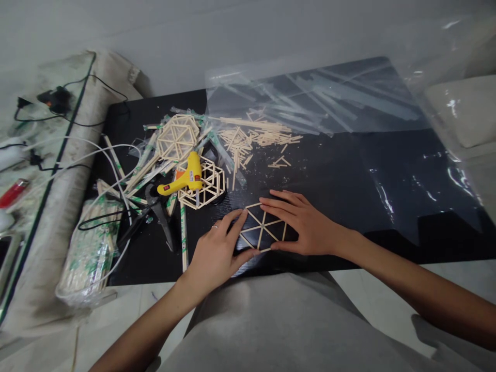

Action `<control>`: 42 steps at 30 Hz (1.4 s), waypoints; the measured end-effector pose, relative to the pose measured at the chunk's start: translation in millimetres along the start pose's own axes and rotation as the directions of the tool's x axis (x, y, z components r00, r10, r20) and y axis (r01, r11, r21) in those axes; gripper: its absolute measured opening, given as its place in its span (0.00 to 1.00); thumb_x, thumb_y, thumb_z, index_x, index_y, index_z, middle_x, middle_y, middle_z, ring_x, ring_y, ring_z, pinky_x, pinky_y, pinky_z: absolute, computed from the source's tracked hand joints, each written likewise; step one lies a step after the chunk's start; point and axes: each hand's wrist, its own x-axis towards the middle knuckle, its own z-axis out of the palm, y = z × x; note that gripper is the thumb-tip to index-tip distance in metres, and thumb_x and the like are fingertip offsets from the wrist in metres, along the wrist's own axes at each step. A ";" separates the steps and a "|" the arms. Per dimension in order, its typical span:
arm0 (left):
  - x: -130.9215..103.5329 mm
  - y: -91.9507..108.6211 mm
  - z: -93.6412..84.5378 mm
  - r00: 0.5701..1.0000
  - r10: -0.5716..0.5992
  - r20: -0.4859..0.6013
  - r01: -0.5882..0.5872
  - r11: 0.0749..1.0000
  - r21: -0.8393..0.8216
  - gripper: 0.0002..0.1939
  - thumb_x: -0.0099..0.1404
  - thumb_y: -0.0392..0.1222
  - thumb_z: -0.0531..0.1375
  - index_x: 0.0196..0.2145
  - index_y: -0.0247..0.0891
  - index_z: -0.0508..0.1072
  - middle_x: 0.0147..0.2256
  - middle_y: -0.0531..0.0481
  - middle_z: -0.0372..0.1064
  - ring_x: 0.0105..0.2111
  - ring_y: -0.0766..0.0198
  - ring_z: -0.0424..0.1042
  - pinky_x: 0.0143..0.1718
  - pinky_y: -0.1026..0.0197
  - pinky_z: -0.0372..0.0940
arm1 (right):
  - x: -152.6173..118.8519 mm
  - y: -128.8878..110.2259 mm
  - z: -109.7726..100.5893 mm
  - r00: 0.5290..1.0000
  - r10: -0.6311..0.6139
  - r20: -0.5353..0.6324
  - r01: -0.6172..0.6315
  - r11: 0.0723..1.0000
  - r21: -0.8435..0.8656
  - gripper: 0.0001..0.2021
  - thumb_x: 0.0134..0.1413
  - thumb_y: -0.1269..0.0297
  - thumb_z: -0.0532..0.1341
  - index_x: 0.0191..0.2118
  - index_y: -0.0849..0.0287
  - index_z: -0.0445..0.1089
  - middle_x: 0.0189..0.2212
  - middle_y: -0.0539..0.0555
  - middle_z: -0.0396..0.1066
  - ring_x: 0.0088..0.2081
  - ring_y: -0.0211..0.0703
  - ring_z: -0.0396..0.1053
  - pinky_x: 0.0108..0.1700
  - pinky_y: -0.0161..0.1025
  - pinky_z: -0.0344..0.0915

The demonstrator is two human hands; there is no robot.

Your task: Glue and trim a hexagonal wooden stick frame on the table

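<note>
A flat hexagon of thin wooden sticks (pixel 262 226), with spokes meeting in its middle, lies at the table's front edge. My left hand (pixel 217 248) grips its left side between thumb and fingers. On the opposite side, my right hand (pixel 310 225) has its fingers on the upper edge and its thumb on the lower edge. My fingers cover parts of the rim. Left of the hands, a yellow glue gun (pixel 189 178) rests on a latticed stick frame (pixel 217 183). Behind it is another hexagonal stick frame (pixel 178 135).
Short cut sticks (pixel 271 135) lie heaped behind the hexagon. A dark-handled cutter (pixel 160 214) and a plastic pack of sticks (pixel 91 243) are at left, with a white cable (pixel 116 160) looping across. Clear plastic sheeting (pixel 310 98) covers the table's back. A sofa (pixel 65 181) stands left.
</note>
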 end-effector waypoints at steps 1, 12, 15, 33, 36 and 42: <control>-0.2 -0.1 0.3 1.000 0.002 -0.003 -0.002 1.000 -0.003 0.40 0.71 0.65 0.56 0.70 0.38 0.57 0.64 0.36 0.65 0.54 0.44 0.76 0.44 0.45 0.78 | -0.2 0.0 0.0 1.000 0.000 0.000 0.000 1.000 -0.004 0.43 0.61 0.41 0.65 0.73 0.57 0.55 0.71 0.60 0.59 0.74 0.61 0.51 0.71 0.64 0.53; -1.0 -1.7 2.2 0.999 0.028 -0.027 -0.028 0.999 -0.020 0.41 0.71 0.64 0.57 0.72 0.40 0.55 0.70 0.36 0.58 0.60 0.43 0.72 0.54 0.43 0.75 | -0.6 0.4 1.1 1.000 0.006 -0.004 -0.006 1.000 0.004 0.44 0.60 0.41 0.66 0.74 0.54 0.53 0.71 0.59 0.59 0.74 0.61 0.51 0.70 0.65 0.54; -1.2 -1.8 2.7 0.999 0.028 -0.031 -0.028 0.999 -0.020 0.42 0.71 0.65 0.58 0.73 0.41 0.54 0.70 0.36 0.58 0.59 0.43 0.73 0.53 0.44 0.75 | 0.1 0.0 0.5 1.000 0.012 -0.005 -0.012 1.000 0.014 0.45 0.59 0.41 0.67 0.75 0.53 0.52 0.71 0.59 0.60 0.73 0.61 0.51 0.70 0.66 0.53; -1.2 -1.5 2.7 1.000 0.007 -0.017 -0.007 1.000 -0.030 0.42 0.70 0.65 0.58 0.73 0.41 0.55 0.70 0.37 0.58 0.60 0.43 0.72 0.53 0.43 0.75 | -0.2 -0.1 0.4 1.000 0.005 -0.010 -0.005 1.000 0.008 0.45 0.59 0.42 0.67 0.75 0.53 0.52 0.71 0.59 0.60 0.73 0.62 0.51 0.70 0.66 0.54; -1.0 -1.5 2.6 1.000 0.009 -0.020 -0.010 1.000 -0.026 0.42 0.70 0.65 0.57 0.72 0.41 0.55 0.70 0.37 0.58 0.59 0.43 0.72 0.52 0.43 0.75 | -0.3 -0.4 0.4 1.000 0.007 -0.005 -0.007 1.000 0.004 0.44 0.60 0.42 0.66 0.75 0.53 0.53 0.71 0.59 0.60 0.73 0.62 0.51 0.70 0.66 0.54; -0.8 -1.7 2.7 0.999 0.023 -0.031 -0.023 1.000 -0.016 0.41 0.71 0.66 0.56 0.71 0.39 0.57 0.70 0.37 0.59 0.59 0.43 0.73 0.52 0.43 0.75 | -0.5 -0.3 0.2 1.000 0.008 -0.001 -0.008 1.000 -0.009 0.43 0.60 0.41 0.66 0.73 0.56 0.56 0.71 0.59 0.59 0.73 0.62 0.51 0.70 0.65 0.54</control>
